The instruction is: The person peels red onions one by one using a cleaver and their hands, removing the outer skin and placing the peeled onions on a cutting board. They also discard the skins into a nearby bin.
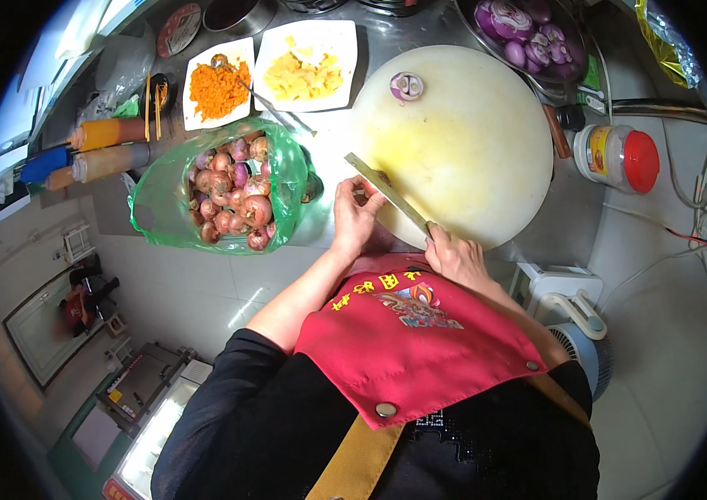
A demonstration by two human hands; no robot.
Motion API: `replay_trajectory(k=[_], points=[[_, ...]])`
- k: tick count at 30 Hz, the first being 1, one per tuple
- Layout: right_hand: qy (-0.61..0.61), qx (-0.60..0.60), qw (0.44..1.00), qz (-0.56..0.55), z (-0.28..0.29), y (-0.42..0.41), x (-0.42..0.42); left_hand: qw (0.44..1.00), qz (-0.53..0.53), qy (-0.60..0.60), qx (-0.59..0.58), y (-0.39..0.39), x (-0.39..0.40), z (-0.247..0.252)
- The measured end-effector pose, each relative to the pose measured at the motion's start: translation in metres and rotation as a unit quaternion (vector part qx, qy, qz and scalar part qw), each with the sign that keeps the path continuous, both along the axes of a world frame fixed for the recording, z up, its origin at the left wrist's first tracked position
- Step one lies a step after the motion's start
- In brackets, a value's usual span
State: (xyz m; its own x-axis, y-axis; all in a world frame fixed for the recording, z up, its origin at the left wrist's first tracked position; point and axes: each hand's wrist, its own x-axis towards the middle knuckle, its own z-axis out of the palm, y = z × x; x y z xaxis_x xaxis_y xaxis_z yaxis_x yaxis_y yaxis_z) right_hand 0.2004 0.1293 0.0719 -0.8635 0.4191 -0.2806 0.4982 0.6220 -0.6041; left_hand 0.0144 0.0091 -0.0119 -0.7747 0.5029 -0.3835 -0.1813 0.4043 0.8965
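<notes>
My right hand (458, 255) grips the handle of a cleaver (389, 194), whose blade slants across the near left edge of the round cutting board (472, 150). At the board's edge, the fingers of my left hand (355, 212) are closed around what looks like an onion (383, 177). Blade and fingers hide most of it. A cut purple onion (406, 87) rests near the far side of the board. Left of my left hand, an open green plastic bag (159, 194) holds many unpeeled onions (228, 194).
Behind the bag stand a plate of chopped orange food (219, 90) and a plate of yellow pieces (303, 75). Peeled onions (531, 40) fill a bowl at the far right. A red-lidded jar (616, 156) is right of the board. Squeeze bottles (109, 134) lie left.
</notes>
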Motion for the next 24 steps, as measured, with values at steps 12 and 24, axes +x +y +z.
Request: replay_trajectory(k=[12, 24], points=[[-0.019, -0.014, 1.0, 0.02, 0.001, 0.013, -0.029, 0.999, 0.005, -0.03, -0.015, 0.005, -0.003, 0.011], [-0.007, 0.019, 1.0, -0.013, -0.032, 0.009, -0.048, 0.988, -0.036, -0.139, 0.06, -0.024, -0.009, 0.015]])
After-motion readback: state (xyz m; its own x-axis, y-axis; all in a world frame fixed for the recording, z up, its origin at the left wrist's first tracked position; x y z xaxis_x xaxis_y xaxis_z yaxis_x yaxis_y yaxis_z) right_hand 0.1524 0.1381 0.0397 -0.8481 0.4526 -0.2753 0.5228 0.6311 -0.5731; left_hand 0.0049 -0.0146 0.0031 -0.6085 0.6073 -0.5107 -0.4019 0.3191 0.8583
